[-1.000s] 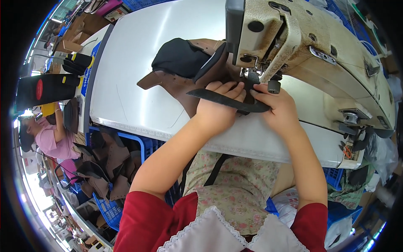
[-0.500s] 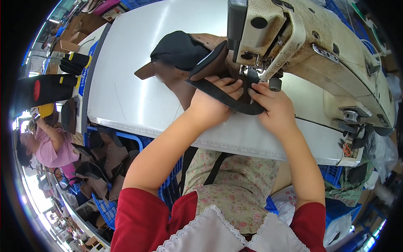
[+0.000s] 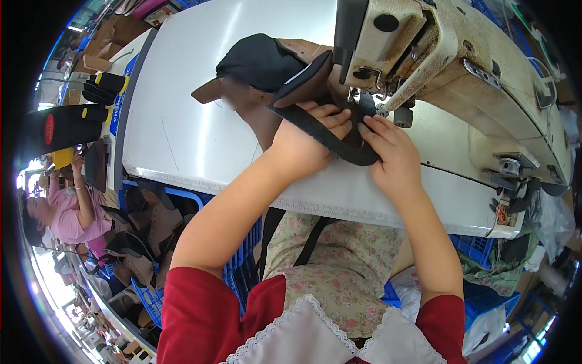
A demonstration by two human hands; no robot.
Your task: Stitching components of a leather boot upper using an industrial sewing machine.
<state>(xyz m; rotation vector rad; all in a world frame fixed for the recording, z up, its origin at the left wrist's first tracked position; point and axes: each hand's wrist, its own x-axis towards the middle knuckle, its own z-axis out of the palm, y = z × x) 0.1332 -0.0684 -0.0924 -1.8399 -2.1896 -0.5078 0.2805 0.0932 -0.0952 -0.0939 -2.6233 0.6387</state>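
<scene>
The black strip (image 3: 331,144) has bowed deeper, my left hand (image 3: 303,145) resting fingers loosely bunched on the brown shoe upper (image 3: 257,124), my right hand (image 3: 394,159) seemingly pinching its edge!

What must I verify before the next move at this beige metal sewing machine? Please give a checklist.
1. Left hand touching the brown, leather-like piece with black lining: ok.
2. Right hand at the work, fingers toward the sewing machine: ok.
3. Long, curved black strip off the left hand: not ok, it crosses it.
4. Piece flat on the smooth white table: not ok, parts stand up.
5. Stitch line: cannot tell, too small.
</scene>
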